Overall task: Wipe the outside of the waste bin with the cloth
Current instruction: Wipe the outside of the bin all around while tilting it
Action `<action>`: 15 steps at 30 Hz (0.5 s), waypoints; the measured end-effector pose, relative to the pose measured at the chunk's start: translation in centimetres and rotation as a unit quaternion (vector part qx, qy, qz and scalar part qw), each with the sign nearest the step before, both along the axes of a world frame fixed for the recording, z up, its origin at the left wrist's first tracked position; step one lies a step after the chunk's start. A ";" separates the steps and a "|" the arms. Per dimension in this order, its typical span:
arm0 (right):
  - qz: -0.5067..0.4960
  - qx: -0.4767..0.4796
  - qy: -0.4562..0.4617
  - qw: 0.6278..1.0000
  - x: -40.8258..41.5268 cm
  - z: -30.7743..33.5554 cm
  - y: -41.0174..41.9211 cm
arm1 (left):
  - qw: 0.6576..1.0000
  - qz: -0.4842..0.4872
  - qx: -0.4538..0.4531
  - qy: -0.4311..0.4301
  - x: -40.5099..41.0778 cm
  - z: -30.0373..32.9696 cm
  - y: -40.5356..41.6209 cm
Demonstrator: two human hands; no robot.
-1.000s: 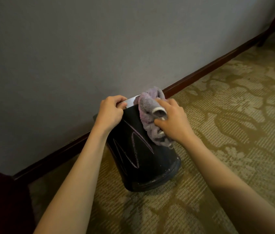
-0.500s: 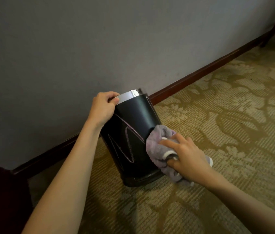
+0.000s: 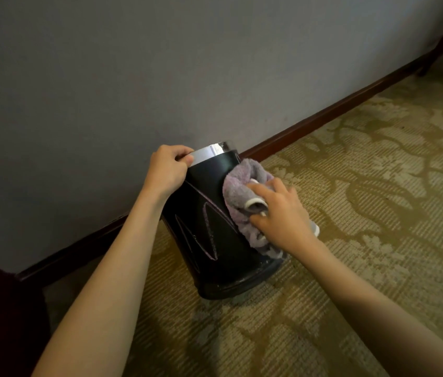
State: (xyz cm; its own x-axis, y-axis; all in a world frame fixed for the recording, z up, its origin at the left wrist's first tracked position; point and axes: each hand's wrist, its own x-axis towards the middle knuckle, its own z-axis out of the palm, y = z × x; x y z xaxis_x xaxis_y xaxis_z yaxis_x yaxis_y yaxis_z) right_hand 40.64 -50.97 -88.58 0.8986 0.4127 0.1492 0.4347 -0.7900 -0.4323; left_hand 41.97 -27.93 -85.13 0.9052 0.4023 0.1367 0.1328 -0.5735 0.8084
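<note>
Pressing fuzzy cloth [image 3: 242,197] vs glossy blk bin [image 3: 215,240].

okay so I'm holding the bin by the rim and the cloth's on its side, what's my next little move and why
Probably turn the bin a little with your left hand on the rim, since the cloth under your right hand only covers the right flank, and the front face with the pale lines looks unwiped.

No readable text, labels, brands or numbers anywhere; only thin pale line markings, not letters, on the black waste bin [image 3: 215,227] side, left of the cloth [image 3: 242,194].
</note>
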 end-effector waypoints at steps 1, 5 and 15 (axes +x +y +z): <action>0.004 -0.008 0.006 1.000 -0.3 -0.4 -0.6 | 1.000 0.005 0.000 0.001 0.0 0.0 0.1; 0.015 -0.068 0.039 0.997 -1.8 -2.1 -2.9 | 0.999 0.030 -0.007 0.007 0.0 0.0 0.5; 0.006 -0.097 0.046 0.994 -2.2 -2.4 -4.4 | 0.999 0.034 0.013 -0.014 0.0 0.5 -1.1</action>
State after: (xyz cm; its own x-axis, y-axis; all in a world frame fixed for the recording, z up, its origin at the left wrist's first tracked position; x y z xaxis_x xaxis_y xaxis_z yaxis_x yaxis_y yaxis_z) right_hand 38.40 -55.37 -90.97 0.8994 0.4369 -0.0161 0.4109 -0.8572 -0.3104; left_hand 41.98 -29.08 -84.67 0.8717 0.4586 0.1730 0.1495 -0.5849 0.7972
